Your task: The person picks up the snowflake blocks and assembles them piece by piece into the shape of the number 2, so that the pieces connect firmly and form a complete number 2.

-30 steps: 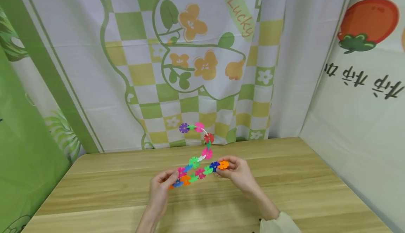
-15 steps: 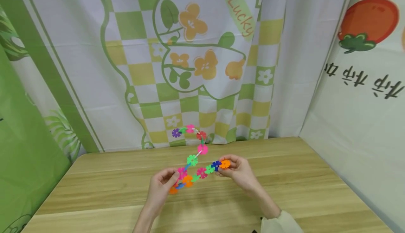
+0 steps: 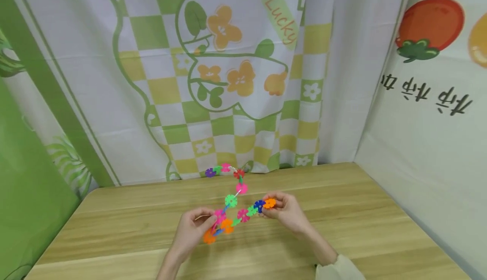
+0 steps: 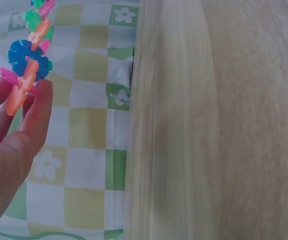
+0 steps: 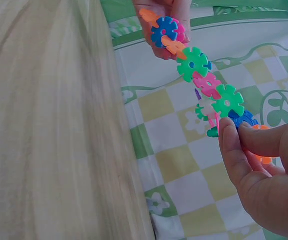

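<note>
A chain of interlocking plastic snowflake discs (image 3: 243,215) in several colours is held above the table by both hands. My left hand (image 3: 190,231) pinches it at a pink disc (image 3: 219,216), close to the bend where an orange disc (image 3: 209,236) sticks out. With thumb and fingers, my right hand (image 3: 288,213) grips a dark blue disc (image 5: 242,119) near one end, beside an orange end disc (image 3: 269,203). From the bend, the other part of the chain runs away from me and curls left to a purple end disc (image 3: 210,172). Fingers partly cover the gripped discs.
Beneath the hands lies a wood-grain table (image 3: 125,221). A checked curtain (image 3: 228,140) with flower prints hangs along its back edge. Green cloth (image 3: 34,178) is at the left, and a white printed sheet (image 3: 418,145) stands at the right.
The chain's curled far part has swung left and lower. The orange disc at the bend shows more below my left hand. Both hands keep their hold, and the head view has shifted slightly.
</note>
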`<state>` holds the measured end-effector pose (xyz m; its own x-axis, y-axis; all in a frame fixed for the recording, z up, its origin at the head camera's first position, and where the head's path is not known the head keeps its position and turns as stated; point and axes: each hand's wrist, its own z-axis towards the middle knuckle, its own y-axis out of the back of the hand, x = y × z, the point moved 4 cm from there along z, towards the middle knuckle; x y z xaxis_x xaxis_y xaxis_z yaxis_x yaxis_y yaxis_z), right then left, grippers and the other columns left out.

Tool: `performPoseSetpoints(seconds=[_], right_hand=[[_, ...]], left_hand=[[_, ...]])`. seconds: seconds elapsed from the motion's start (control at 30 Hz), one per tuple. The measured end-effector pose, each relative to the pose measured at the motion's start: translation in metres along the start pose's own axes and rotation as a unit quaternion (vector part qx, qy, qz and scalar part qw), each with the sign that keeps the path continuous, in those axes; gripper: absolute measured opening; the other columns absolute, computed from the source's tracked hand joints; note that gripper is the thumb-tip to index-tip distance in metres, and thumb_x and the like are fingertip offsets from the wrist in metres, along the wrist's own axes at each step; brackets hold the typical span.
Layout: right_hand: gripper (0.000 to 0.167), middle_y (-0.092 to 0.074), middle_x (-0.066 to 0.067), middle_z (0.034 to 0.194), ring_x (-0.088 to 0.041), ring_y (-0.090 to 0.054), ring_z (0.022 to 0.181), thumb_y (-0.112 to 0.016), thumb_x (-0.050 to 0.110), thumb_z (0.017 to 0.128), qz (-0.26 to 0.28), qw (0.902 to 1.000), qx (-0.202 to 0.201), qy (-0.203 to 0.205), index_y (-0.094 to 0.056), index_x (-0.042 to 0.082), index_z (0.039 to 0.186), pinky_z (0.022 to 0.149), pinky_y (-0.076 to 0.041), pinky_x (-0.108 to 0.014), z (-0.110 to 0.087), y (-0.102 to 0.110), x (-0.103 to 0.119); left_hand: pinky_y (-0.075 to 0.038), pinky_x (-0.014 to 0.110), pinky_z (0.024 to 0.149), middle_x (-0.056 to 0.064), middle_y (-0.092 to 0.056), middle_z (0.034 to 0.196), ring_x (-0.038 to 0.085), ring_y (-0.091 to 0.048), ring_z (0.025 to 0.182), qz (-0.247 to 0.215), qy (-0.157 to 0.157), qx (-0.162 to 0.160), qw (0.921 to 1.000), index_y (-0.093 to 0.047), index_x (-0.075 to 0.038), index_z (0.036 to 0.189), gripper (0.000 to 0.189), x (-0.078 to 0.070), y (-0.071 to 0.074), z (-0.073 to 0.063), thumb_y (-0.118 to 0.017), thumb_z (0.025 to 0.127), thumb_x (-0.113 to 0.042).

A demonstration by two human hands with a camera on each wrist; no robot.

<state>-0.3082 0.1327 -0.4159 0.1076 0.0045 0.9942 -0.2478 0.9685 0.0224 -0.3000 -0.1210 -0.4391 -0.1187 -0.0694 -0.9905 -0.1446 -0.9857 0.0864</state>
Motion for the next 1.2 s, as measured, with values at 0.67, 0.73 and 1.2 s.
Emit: performPoseSetpoints(seconds=[0.67,0.73,1.2], right_hand=[[0.027,-0.067,-0.029,0.088,-0.037,-0.069,0.080,-0.063,-0.014,0.083,0.001,0.9997,-0.023,-0.002,-0.042,-0.009,0.100,0.073,-0.058,-0.041,-0.036,0.010,-0.022],[0.025,-0.068,-0.028,0.088,-0.036,-0.069,0.079,-0.064,-0.013,0.084,0.000,0.9998,-0.019,-0.006,-0.044,-0.010,0.098,0.072,-0.058,-0.041,-0.040,0.010,-0.024],[0.021,-0.067,-0.026,0.084,-0.029,-0.068,0.073,-0.064,-0.012,0.083,0.010,0.9981,0.015,-0.059,-0.048,-0.011,0.095,0.064,-0.058,-0.028,-0.074,-0.002,-0.045]], left_hand=[[-0.053,0.023,0.068,0.010,-0.070,0.091,0.016,-0.064,0.079,0.096,-0.003,0.010,0.9953,-0.072,0.002,0.097,0.017,-0.004,-0.016,-0.012,-0.073,0.083,-0.008],[-0.054,0.024,0.068,0.011,-0.070,0.093,0.016,-0.063,0.079,0.098,0.007,0.017,0.9951,-0.072,0.003,0.098,0.019,-0.003,-0.016,-0.014,-0.073,0.083,-0.008],[-0.052,0.024,0.063,0.011,-0.070,0.086,0.014,-0.059,0.076,0.093,0.058,0.060,0.9922,-0.069,0.011,0.096,0.018,0.020,-0.019,-0.038,-0.071,0.083,-0.001]])
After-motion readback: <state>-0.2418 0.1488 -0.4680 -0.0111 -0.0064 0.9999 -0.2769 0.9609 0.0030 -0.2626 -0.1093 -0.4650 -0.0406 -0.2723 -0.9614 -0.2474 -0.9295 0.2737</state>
